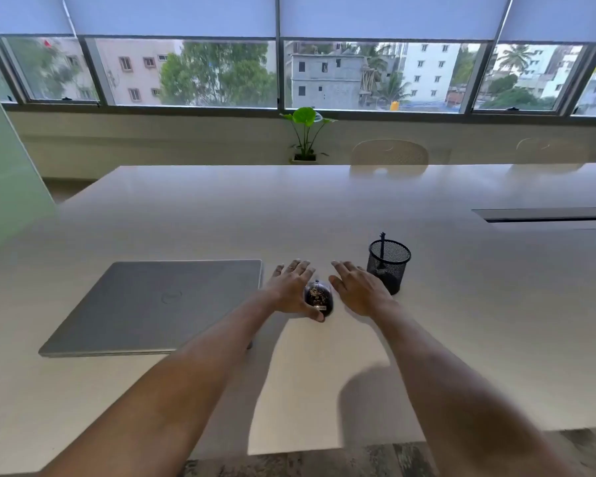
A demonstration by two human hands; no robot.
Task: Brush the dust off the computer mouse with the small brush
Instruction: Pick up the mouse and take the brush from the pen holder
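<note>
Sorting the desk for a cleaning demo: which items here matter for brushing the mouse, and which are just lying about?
For the job: computer mouse, small brush in the mesh cup.
Lying about: closed laptop, potted plant, chairs.

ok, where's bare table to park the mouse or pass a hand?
Free: the table beyond both hands, and right of the mesh cup. Crowded: mouse between left hand and right hand, laptop close on the left.
</note>
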